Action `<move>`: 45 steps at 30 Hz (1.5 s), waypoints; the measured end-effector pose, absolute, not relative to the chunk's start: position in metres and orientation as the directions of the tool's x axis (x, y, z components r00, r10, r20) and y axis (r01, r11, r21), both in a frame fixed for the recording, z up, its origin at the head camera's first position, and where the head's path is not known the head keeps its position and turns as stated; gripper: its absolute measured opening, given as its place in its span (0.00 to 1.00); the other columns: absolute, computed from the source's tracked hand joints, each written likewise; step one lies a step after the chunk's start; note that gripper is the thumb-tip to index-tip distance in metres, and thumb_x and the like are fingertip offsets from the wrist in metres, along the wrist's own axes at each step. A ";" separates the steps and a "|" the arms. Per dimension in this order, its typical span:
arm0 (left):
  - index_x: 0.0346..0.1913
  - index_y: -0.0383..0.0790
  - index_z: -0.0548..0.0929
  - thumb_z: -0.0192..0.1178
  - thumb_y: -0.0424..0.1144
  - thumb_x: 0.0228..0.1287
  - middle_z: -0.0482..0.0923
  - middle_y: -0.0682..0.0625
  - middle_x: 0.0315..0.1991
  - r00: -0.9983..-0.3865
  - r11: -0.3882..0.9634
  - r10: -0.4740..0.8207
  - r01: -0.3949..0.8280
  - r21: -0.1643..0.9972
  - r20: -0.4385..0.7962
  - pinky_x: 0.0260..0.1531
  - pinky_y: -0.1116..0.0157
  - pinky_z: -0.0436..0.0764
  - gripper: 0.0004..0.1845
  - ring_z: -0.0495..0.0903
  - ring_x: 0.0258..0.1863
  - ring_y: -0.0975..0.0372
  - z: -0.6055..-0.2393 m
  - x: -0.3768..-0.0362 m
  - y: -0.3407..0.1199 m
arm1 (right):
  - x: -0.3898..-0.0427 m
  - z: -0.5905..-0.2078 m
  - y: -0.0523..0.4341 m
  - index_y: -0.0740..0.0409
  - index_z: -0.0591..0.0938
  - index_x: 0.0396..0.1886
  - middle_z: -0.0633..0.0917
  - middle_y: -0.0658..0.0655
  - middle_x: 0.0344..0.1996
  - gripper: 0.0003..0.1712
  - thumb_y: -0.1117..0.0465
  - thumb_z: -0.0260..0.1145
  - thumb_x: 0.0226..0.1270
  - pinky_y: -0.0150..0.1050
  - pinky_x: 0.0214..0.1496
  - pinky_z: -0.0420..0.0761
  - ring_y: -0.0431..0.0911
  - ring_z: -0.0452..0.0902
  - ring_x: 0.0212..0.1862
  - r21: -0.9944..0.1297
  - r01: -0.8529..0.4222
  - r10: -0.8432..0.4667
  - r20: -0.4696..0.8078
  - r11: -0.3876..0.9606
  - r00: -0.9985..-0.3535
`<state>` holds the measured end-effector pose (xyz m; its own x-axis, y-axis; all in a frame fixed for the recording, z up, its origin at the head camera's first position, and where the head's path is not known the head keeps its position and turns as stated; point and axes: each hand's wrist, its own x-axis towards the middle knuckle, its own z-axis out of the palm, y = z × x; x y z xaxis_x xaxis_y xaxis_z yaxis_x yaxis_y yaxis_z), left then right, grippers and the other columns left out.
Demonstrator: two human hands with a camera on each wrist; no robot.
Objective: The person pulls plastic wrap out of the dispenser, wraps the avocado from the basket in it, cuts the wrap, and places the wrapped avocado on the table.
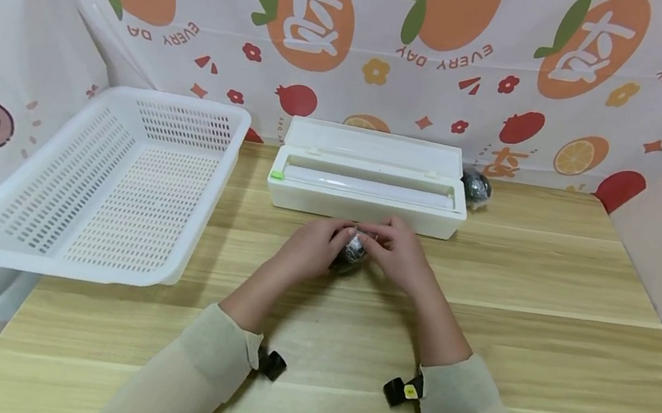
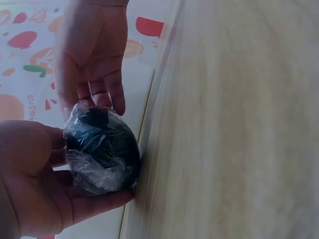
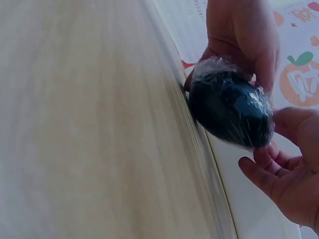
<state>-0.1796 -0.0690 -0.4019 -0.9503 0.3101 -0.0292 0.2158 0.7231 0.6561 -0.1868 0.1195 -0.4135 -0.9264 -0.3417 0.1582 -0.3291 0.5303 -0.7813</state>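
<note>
Left hand and right hand both curl round our dark wrapped ball, low over the surface near the film box. We judge the thin film could tear or peel under pinching fingers, or the ball roll off toward the basket.

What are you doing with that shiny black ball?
A person holds a dark round thing wrapped in clear film between both hands, the left hand cupping it and the right hand at its other side, just above the wooden table. Behind it sits an open white film dispenser, with another wrapped ball at its right end. A white basket stands left.
</note>
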 end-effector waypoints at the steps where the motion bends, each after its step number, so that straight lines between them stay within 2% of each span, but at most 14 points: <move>1: 0.62 0.43 0.79 0.44 0.50 0.79 0.80 0.47 0.58 -0.952 0.717 0.303 0.205 0.666 -0.033 0.60 0.52 0.76 0.22 0.77 0.60 0.55 -0.402 -0.180 -0.069 | -0.187 -0.413 0.120 0.55 0.84 0.56 0.77 0.57 0.41 0.18 0.55 0.65 0.70 0.40 0.41 0.75 0.48 0.72 0.41 -0.776 -0.337 -0.355 0.156 0.533 -0.922; 5: 0.62 0.42 0.79 0.45 0.50 0.78 0.80 0.46 0.58 -0.958 0.704 0.285 0.183 0.686 -0.036 0.61 0.52 0.75 0.22 0.77 0.60 0.55 -0.401 -0.182 -0.070 | -0.187 -0.414 0.120 0.52 0.81 0.61 0.79 0.59 0.54 0.21 0.54 0.63 0.72 0.46 0.52 0.78 0.51 0.75 0.53 -0.750 -0.352 -0.398 0.130 0.560 -0.908; 8: 0.62 0.44 0.79 0.46 0.51 0.78 0.80 0.46 0.58 -0.962 0.697 0.270 0.163 0.699 -0.045 0.60 0.52 0.75 0.21 0.77 0.59 0.55 -0.400 -0.181 -0.071 | -0.187 -0.415 0.119 0.49 0.79 0.64 0.80 0.57 0.57 0.22 0.52 0.62 0.73 0.48 0.58 0.78 0.51 0.76 0.58 -0.738 -0.342 -0.408 0.100 0.581 -0.908; 11: 0.63 0.47 0.78 0.47 0.52 0.77 0.79 0.46 0.59 -0.963 0.663 0.263 0.137 0.736 -0.058 0.60 0.52 0.75 0.22 0.77 0.60 0.54 -0.401 -0.181 -0.072 | -0.187 -0.414 0.119 0.48 0.78 0.65 0.81 0.55 0.52 0.23 0.51 0.60 0.73 0.46 0.54 0.79 0.49 0.77 0.52 -0.739 -0.333 -0.403 0.092 0.585 -0.911; 14: 0.65 0.51 0.76 0.48 0.55 0.76 0.78 0.46 0.61 -0.962 0.582 0.265 0.107 0.806 -0.063 0.60 0.51 0.76 0.23 0.76 0.61 0.54 -0.401 -0.180 -0.073 | -0.186 -0.412 0.119 0.47 0.78 0.65 0.81 0.56 0.48 0.23 0.50 0.59 0.74 0.46 0.50 0.78 0.49 0.75 0.48 -0.739 -0.349 -0.375 0.140 0.576 -0.916; 18: 0.66 0.59 0.75 0.51 0.56 0.74 0.79 0.46 0.61 -0.958 0.435 0.281 0.080 0.897 -0.050 0.56 0.52 0.79 0.22 0.77 0.61 0.55 -0.399 -0.179 -0.071 | -0.185 -0.409 0.121 0.46 0.79 0.64 0.83 0.56 0.51 0.23 0.48 0.60 0.73 0.45 0.49 0.80 0.48 0.77 0.47 -0.745 -0.369 -0.303 0.231 0.556 -0.924; 21: 0.66 0.56 0.76 0.53 0.52 0.74 0.79 0.47 0.61 -0.960 0.389 0.280 0.096 0.916 -0.019 0.56 0.53 0.79 0.21 0.77 0.61 0.56 -0.399 -0.179 -0.071 | -0.184 -0.409 0.122 0.49 0.79 0.64 0.83 0.57 0.55 0.24 0.50 0.63 0.71 0.46 0.50 0.81 0.49 0.79 0.48 -0.741 -0.391 -0.293 0.268 0.546 -0.918; 26: 0.64 0.48 0.79 0.53 0.48 0.75 0.79 0.46 0.61 -0.966 0.412 0.259 0.133 0.901 0.024 0.60 0.54 0.76 0.20 0.76 0.61 0.55 -0.401 -0.179 -0.071 | -0.185 -0.411 0.122 0.55 0.74 0.68 0.80 0.60 0.57 0.30 0.51 0.66 0.69 0.45 0.52 0.81 0.51 0.77 0.50 -0.715 -0.429 -0.368 0.254 0.551 -0.895; 32: 0.65 0.48 0.78 0.53 0.48 0.75 0.79 0.45 0.61 -0.967 0.408 0.255 0.117 0.906 0.011 0.59 0.54 0.77 0.20 0.77 0.60 0.55 -0.400 -0.178 -0.071 | -0.185 -0.410 0.125 0.50 0.69 0.72 0.77 0.57 0.60 0.37 0.46 0.66 0.67 0.44 0.51 0.82 0.49 0.77 0.51 -0.753 -0.388 -0.403 0.178 0.532 -0.898; 36: 0.69 0.55 0.73 0.51 0.48 0.76 0.78 0.46 0.62 -0.966 0.406 0.259 0.123 0.906 0.016 0.62 0.54 0.74 0.21 0.75 0.63 0.56 -0.399 -0.178 -0.071 | -0.187 -0.409 0.126 0.45 0.72 0.71 0.81 0.54 0.58 0.30 0.44 0.61 0.72 0.43 0.49 0.83 0.48 0.79 0.50 -0.829 -0.309 -0.328 0.162 0.466 -0.930; 40: 0.66 0.57 0.76 0.52 0.46 0.76 0.77 0.50 0.63 -0.966 0.440 0.255 0.154 0.885 0.041 0.65 0.56 0.72 0.19 0.73 0.65 0.59 -0.398 -0.178 -0.069 | -0.188 -0.410 0.124 0.51 0.79 0.64 0.84 0.56 0.56 0.23 0.49 0.58 0.75 0.45 0.49 0.84 0.49 0.83 0.49 -0.895 -0.243 -0.226 0.166 0.374 -0.960; 45: 0.62 0.52 0.81 0.54 0.45 0.75 0.78 0.53 0.62 -0.971 0.469 0.235 0.157 0.869 0.048 0.62 0.57 0.75 0.17 0.74 0.63 0.61 -0.398 -0.177 -0.067 | -0.185 -0.410 0.119 0.53 0.81 0.61 0.83 0.56 0.57 0.20 0.52 0.59 0.75 0.47 0.56 0.81 0.51 0.81 0.56 -0.853 -0.237 -0.192 0.164 0.466 -0.968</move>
<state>-0.1772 -0.0668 -0.3984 -0.9708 0.2352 0.0482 0.1568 0.4694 0.8690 -0.1854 0.1186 -0.4101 -0.9677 -0.1917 0.1640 -0.2368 0.4656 -0.8527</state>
